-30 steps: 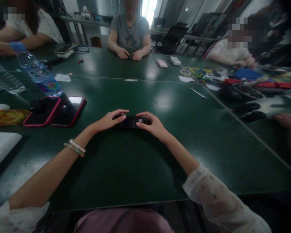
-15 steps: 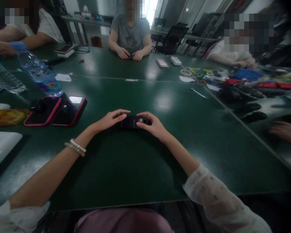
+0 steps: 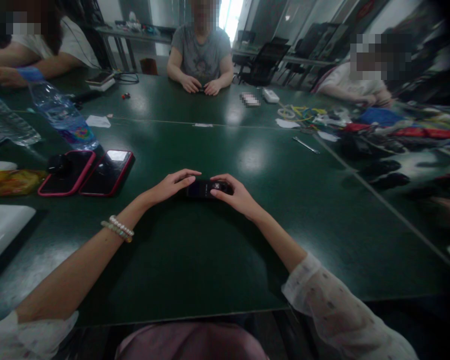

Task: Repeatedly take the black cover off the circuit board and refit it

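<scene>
A small black handheld device [image 3: 198,188], with a dark screen and a pale square mark near its right end, lies on the green table in front of me. My right hand [image 3: 234,195] grips its right end, thumb along the near edge and fingers over the far edge. At the other end, my left hand [image 3: 170,186] holds the device between its thumb and fingers, the index finger stretched along the far side. What kind of device it is, I cannot make out.
To the left are two red-edged phones [image 3: 107,172], water bottles [image 3: 62,117], a yellow packet [image 3: 13,181] and a white object [image 3: 5,232]. A wrench [image 3: 306,145] lies right, before a heap of cables and tools [image 3: 375,125]. Other people sit around the green table [image 3: 187,265].
My hands and the device stay in place. At the right edge, another person's hand has shifted slightly; the view has moved a little.
</scene>
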